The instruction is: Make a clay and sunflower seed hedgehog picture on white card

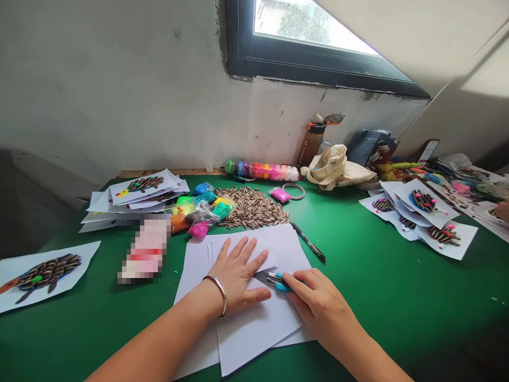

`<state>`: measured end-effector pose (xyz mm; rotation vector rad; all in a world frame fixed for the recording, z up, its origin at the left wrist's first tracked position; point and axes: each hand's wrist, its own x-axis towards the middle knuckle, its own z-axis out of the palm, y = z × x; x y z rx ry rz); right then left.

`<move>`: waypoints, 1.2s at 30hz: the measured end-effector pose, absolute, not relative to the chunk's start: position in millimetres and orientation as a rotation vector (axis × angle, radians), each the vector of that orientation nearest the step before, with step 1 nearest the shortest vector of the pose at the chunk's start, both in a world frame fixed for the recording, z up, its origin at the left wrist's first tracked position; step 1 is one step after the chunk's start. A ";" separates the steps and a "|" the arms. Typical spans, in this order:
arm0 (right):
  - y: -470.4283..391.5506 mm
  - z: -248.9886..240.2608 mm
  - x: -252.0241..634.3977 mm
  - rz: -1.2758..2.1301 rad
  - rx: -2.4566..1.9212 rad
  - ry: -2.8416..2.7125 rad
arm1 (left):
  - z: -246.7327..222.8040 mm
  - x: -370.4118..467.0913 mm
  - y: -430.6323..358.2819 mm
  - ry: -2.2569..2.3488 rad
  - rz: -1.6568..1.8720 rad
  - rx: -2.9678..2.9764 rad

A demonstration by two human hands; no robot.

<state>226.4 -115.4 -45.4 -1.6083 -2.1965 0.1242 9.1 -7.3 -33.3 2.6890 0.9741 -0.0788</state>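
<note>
My left hand [240, 273] lies flat with fingers spread on a stack of white paper [258, 339]. A curled or folded part of the top sheet [268, 259] lies beside its fingers. In my right hand [318, 297] is a utility knife [278, 281] with a blue and silver handle. Its dark blade points left, close to my left thumb and index finger, at the edge of the folded part. The blade's tip is partly hidden there. A black pen [308, 243] rests by the paper's upper right corner.
Striped sunflower seeds [254, 207] are heaped behind the paper, beside bags of coloured clay [199, 209]. Seed-decorated pictures lie in a left stack [139, 185], a right stack [429, 212] and singly [47, 273]. A bottle [312, 143] and cloth bag [338, 167] stand behind. Another person's hand [503, 209] shows far right.
</note>
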 end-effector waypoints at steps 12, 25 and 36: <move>-108.4 -44.2 212.0 0.097 -1.665 -2.171 | -32.2 9.5 -7.2 0.977 -0.058 2.697; -101.4 -45.8 192.4 0.088 -1.566 -2.254 | -28.5 10.3 -7.9 1.004 -0.065 2.633; -101.7 -39.7 171.8 0.115 -1.582 -2.203 | -27.7 10.7 -4.0 1.009 -0.084 2.590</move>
